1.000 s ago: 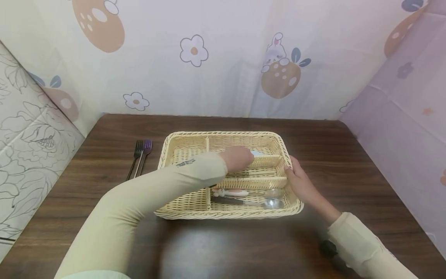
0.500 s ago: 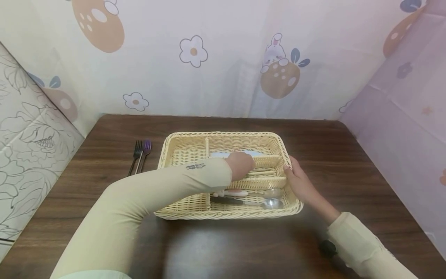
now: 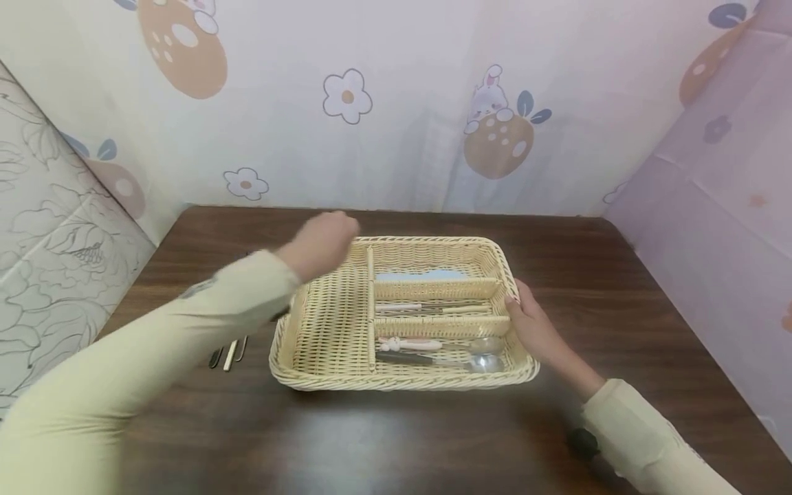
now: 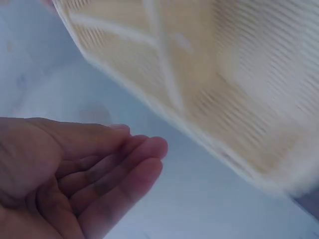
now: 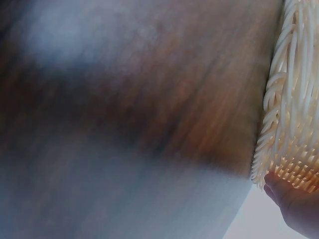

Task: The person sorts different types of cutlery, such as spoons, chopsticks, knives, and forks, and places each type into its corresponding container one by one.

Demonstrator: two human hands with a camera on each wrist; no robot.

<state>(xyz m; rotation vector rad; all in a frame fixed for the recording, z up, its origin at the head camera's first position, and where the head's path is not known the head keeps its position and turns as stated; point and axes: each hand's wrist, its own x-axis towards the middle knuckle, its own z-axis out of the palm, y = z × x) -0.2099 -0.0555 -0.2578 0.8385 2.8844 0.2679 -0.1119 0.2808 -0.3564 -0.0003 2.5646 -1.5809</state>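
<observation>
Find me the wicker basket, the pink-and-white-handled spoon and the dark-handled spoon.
Wicker basket [image 3: 402, 383]: head view, on its near rim.
Pink-and-white-handled spoon [image 3: 428, 344]: head view, on its handle.
Dark-handled spoon [image 3: 423, 359]: head view, on its handle.

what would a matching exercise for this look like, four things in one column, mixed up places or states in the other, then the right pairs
Things:
1. left hand
2. right hand
3. dark-handled spoon
4. utensil handles

Places and states:
a. on the table, left of the basket
b. gripping the right end of the basket
c. in the nearest of the basket's three narrow compartments
d. holding nothing

Right pairs: 1-d, 2-b, 3-c, 4-a
</observation>
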